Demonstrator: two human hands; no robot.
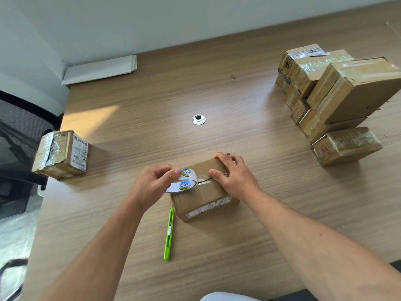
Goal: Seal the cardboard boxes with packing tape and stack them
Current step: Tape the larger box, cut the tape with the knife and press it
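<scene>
A small cardboard box lies on the wooden table in front of me, its top seam partly covered with clear tape. My left hand grips a roll of packing tape with a white and blue core label, held on the box's left end. My right hand rests on the box's far right top, fingers spread and pressing down. A stack of taped boxes stands at the right. One more taped box sits alone at the left edge.
A green utility knife lies on the table just left of the box's near corner. A round cable grommet is set in the table's middle. White flat sheets lie at the back left. A black mesh chair stands beyond the left edge.
</scene>
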